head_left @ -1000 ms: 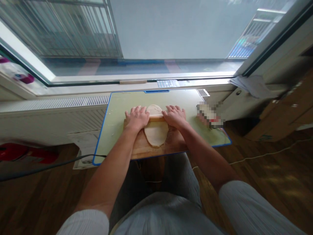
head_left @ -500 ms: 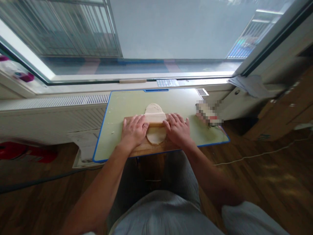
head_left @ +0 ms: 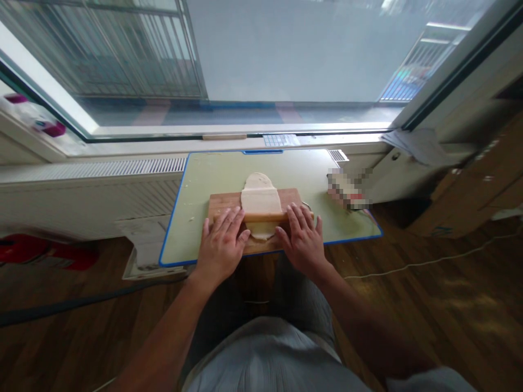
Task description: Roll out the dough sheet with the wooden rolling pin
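A pale sheet of dough [head_left: 260,200], long and rounded at its far end, lies on a wooden board [head_left: 291,196]. Across its nearer part rests a wooden rolling pin [head_left: 265,217]. My left hand [head_left: 223,239] covers the pin's left end, its fingers laid over the wood and the thumb on the near side. At the other end my right hand [head_left: 304,237] holds the pin the same way. A flap of dough shows between my thumbs, on the near side of the pin. The far end of the dough reaches past the board onto the tabletop.
The board sits on a light green table [head_left: 212,169] with a blue rim. A blurred-out object [head_left: 347,190] is at its right side. Behind are a radiator [head_left: 155,164] and a window sill. A red object [head_left: 44,251] and a cardboard box [head_left: 469,190] stand on either side.
My hands and the rolling pin have come nearer to my body over the dough. More of the dough beyond the pin and more of the board's far part now show.
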{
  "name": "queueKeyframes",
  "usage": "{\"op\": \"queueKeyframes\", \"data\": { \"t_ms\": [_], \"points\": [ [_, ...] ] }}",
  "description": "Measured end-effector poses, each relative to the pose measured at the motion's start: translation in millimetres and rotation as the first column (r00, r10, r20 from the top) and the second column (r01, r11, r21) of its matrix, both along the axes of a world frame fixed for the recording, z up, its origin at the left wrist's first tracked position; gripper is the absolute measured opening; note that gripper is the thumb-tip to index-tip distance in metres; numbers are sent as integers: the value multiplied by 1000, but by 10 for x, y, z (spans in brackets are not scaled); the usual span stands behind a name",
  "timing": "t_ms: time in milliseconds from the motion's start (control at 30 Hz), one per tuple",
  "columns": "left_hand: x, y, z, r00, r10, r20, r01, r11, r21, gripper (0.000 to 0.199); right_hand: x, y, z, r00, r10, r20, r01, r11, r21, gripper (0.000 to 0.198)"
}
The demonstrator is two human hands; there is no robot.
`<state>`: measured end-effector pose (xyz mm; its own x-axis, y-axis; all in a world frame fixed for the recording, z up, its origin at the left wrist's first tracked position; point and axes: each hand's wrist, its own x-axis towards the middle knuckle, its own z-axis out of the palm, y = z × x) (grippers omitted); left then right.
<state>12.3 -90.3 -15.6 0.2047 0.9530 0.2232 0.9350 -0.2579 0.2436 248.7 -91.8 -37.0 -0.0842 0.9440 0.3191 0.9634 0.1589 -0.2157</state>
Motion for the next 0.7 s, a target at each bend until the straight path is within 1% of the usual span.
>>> {"op": "queueKeyframes", "data": {
  "t_ms": [133, 267, 367, 533, 600, 700],
  "points": [
    [23, -63, -3, 1000, 12, 10, -12, 1000, 10, 60, 1, -76, -23, 1000, 0, 9, 0, 1000, -9, 64],
    [63, 75, 2, 1000, 27, 10, -27, 1000, 3, 59, -19, 55, 13, 1000, -23, 14, 24, 999, -44, 65],
    [102, 291, 11, 999, 52, -7, -52, 998, -19, 61, -49, 280, 92, 999, -42, 15, 43, 995, -94, 67],
    [162, 749, 36, 995, 93, -26, -94, 993, -75, 63, -102, 735, 250, 998, -69, 15, 70, 979, -191, 66],
    [182, 940, 67, 994, 107, -29, -109, 988, -113, 64, -119, 905, 301, 997, -77, 19, 80, 970, -230, 68],
    [211, 1194, 143, 991, 125, -42, -131, 972, -193, 65, -143, 1130, 361, 996, -81, 30, 86, 962, -258, 70]
  ]
}}
